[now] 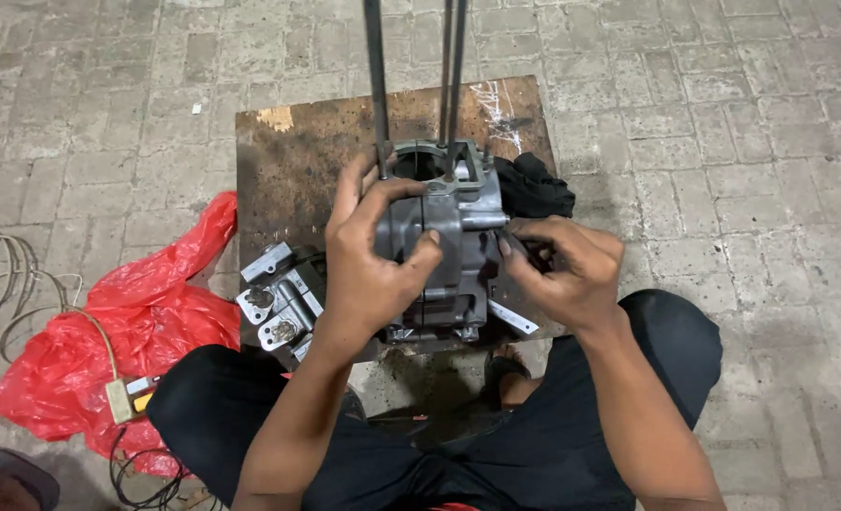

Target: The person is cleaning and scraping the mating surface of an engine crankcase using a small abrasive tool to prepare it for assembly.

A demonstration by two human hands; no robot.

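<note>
Left hand [375,260]: wrapped over the left face and top edge of a grey cast-metal engine crankcase [449,248], thumb pressed on the front, fingers curled over the rim; closed in a firm hold on the casting.

Right hand [564,268]: fingertips pinched together at the right flank of the same casing, just below a short round boss; closed on something small, too hidden to identify.

Grey cast-metal engine crankcase: upright, near the front edge of a rusty brown rectangular metal plate [297,156], open round bore facing upward. Three long thin dark steel studs [376,85] rising from the bore's rim, running out of the top of the view.

Crumpled black cloth [534,185]: on the plate, touching the casing's right rear side, just above the right hand.

Loose silver-grey machined aluminium engine part [280,295]: at the plate's front left corner, beside the left wrist, with round bores and flat lugs showing.

Crumpled red plastic bag [127,331]: on the ground left of the plate, no label visible, partly behind the left knee.

Small beige rectangular plug block [119,401] on a thin pale cord [23,284]: lying over the red bag, cord looping to the left edge.

Black trousers [534,445]: both knees framing the plate's front.

Grey brick paving [723,142]: underneath everything.
</note>
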